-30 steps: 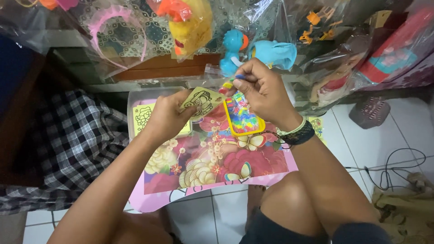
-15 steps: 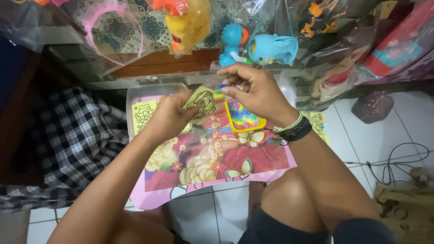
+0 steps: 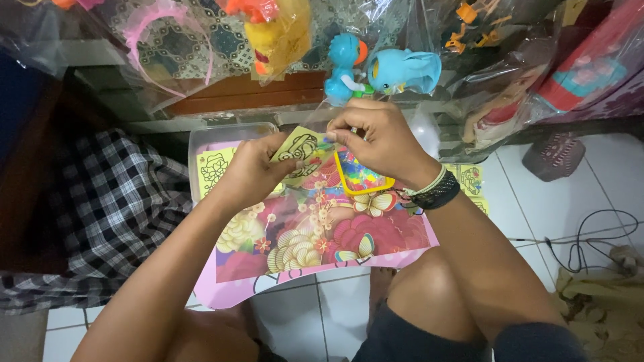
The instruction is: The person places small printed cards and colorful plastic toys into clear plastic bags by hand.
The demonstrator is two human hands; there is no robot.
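Two hands met above a floral lap table [image 3: 322, 234]; the left hand [image 3: 251, 171] pinched a yellow outline-drawing card [image 3: 302, 149]; the right hand [image 3: 379, 137] gripped that card's far edge, a yellow tray of coloured beads [image 3: 361, 177] just beneath it.

One camera only, worn on the person's head, looks steeply down and forward from close range over both forearms onto the small floral counter [image 3: 322, 234], with bagged toys [image 3: 382, 70] ahead and white floor tiles [image 3: 537, 214] beneath.
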